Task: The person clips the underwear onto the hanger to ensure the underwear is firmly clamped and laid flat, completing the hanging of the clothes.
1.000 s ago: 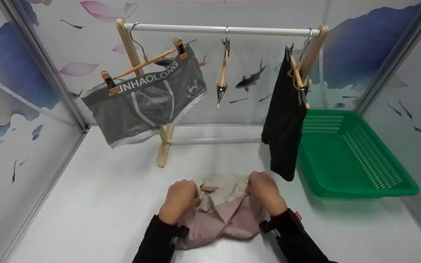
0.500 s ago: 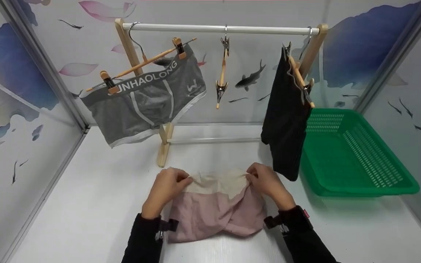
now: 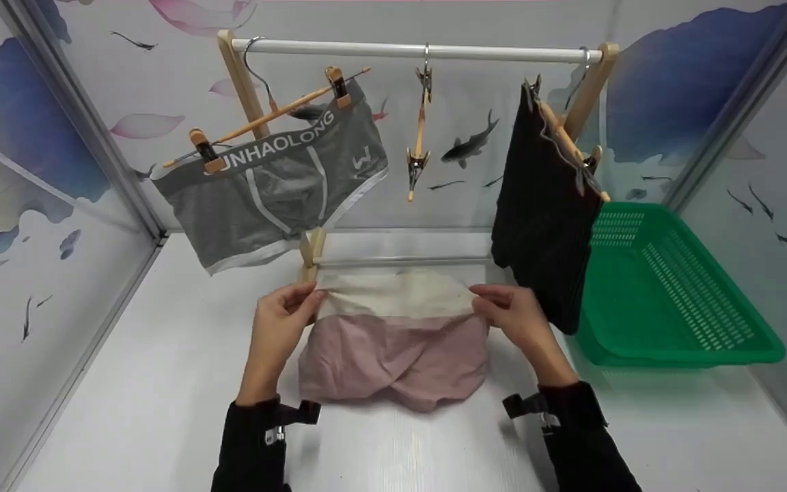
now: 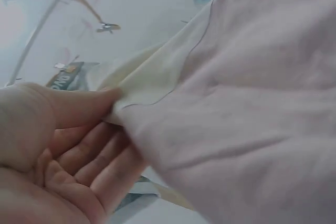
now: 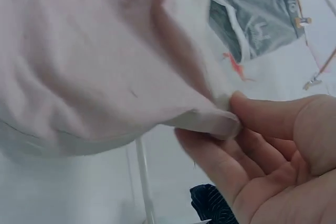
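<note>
A pink garment [image 3: 393, 362] with a wide cream band [image 3: 393, 294] along its top is spread between the two hands in the head view. My left hand [image 3: 283, 324] pinches the left end of the band between thumb and fingers; the left wrist view shows the thumb [image 4: 89, 106] on the cloth. At the other end, my right hand [image 3: 513, 314] pinches the band's right corner. In the right wrist view its thumb [image 5: 273, 116] and forefinger hold the folded cloth edge. The band looks stretched, and the pink part hangs loosely in folds toward the person.
Behind stands a wooden rack with a white rail [image 3: 366, 49]. Grey boxer briefs [image 3: 284, 178] hang clipped at left, a black ribbed garment [image 3: 544, 225] at right. Between them hangs a bare clip hanger [image 3: 419, 130]. A green basket [image 3: 680, 355] stands at right.
Both hands have moved forward and farther apart, drawing the bunched garment out flat and lifting its band toward the rack. The black garment has swung round on its hanger.
</note>
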### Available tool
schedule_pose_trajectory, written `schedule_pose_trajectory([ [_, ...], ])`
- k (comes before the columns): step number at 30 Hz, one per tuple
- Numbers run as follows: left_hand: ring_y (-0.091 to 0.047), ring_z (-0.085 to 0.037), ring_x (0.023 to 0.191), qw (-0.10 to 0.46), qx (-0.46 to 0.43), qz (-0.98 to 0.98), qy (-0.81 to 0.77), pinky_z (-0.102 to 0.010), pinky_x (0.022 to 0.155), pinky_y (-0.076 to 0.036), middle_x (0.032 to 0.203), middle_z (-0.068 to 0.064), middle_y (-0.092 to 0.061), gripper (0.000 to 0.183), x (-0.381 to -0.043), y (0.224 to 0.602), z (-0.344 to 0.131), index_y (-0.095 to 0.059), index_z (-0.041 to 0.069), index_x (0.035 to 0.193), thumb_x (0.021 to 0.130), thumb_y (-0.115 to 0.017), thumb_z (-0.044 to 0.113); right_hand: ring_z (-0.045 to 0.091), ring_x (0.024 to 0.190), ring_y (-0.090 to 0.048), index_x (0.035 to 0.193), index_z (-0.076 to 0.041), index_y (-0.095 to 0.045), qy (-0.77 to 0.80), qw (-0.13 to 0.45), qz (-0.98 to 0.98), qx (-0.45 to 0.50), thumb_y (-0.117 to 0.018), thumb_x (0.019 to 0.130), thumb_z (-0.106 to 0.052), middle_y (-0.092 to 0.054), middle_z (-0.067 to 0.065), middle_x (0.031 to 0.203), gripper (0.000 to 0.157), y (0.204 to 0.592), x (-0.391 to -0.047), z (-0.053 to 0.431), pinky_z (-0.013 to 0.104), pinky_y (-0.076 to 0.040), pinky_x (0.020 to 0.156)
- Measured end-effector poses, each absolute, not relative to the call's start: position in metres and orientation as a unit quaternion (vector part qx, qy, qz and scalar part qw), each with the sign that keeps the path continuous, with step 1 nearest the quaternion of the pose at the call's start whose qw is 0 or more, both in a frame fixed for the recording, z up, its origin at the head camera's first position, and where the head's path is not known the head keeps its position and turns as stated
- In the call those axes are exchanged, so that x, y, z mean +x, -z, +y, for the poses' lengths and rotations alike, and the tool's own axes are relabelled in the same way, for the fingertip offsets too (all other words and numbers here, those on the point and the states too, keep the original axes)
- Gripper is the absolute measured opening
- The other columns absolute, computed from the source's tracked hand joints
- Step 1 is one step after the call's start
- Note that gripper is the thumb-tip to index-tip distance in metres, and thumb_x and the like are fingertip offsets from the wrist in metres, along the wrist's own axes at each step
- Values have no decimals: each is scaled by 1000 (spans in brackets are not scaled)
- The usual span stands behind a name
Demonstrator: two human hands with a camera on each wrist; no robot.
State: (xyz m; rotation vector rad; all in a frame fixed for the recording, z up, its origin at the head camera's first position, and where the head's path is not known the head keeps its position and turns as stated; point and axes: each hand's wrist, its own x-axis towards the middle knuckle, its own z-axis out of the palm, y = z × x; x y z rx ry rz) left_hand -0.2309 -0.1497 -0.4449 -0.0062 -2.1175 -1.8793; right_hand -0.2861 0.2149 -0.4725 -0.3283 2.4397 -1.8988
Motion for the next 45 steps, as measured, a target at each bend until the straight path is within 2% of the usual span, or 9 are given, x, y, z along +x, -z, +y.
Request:
schedule_pose_trajectory([
  [7,-68,-13,80,209,-10,-672,710,-24,68,-55,98,-11,-74,21,-219,423,-152,-71,-6,112,96,-70,6,21,104,-69,136,4,-59,708,3,700,-92,-76,93,-11,-70,16,119,48,458,-282,220,29,-57,82],
  [12,-64,-11,76,234,-35,-670,703,-21,66,-51,96,-8,-74,19,-209,410,-149,-71,-8,112,97,-68,4,34,117,-62,144,-1,-53,703,69,689,-162,-77,89,-3,-65,20,130,60,457,-279,219,33,-55,90],
  [20,-68,-13,84,242,-84,-677,690,-21,72,-54,102,-13,-74,20,-199,402,-144,-70,-11,113,97,-67,0,29,108,-67,137,1,-61,485,208,775,-349,-72,91,3,-69,16,123,48,473,-274,197,36,-56,87],
  [24,-69,-14,86,234,-101,-685,682,-21,74,-54,102,-15,-73,19,-197,401,-141,-71,-10,113,96,-66,-3,19,98,-71,127,-2,-69,396,248,791,-396,-76,91,-10,-74,6,111,38,483,-266,179,31,-57,80],
  [29,-69,-15,84,222,-125,-685,683,-23,74,-55,100,-16,-73,18,-196,401,-135,-70,-11,112,96,-65,-4,12,86,-70,118,-13,-74,353,232,821,-384,-78,91,-34,-76,-3,97,33,492,-258,159,24,-52,69],
  [34,-67,-13,80,226,-145,-690,673,-22,71,-54,98,-15,-73,17,-191,397,-128,-71,-9,111,96,-66,-4,10,81,-68,136,-10,-65,363,210,844,-333,-84,85,-26,-75,-2,93,56,494,-252,150,27,-52,67],
  [37,-66,-12,78,227,-152,-687,673,-21,69,-53,98,-14,-73,16,-187,393,-125,-72,-8,110,95,-66,-5,8,78,-66,126,-7,-66,348,182,862,-321,-89,79,-24,-74,-1,90,55,492,-245,145,29,-52,70],
  [41,-66,-13,78,225,-157,-679,681,-21,68,-53,98,-15,-74,16,-184,390,-121,-71,-9,110,95,-66,-6,5,74,-59,109,-11,-61,318,141,877,-331,-90,77,-34,-70,2,87,50,487,-234,139,29,-49,68],
  [45,-68,-15,80,222,-164,-678,681,-22,69,-54,99,-17,-73,16,-183,390,-119,-71,-9,110,96,-66,-5,5,71,-52,106,-15,-63,302,128,876,-352,-88,79,-40,-67,3,84,44,489,-230,130,25,-43,63],
])
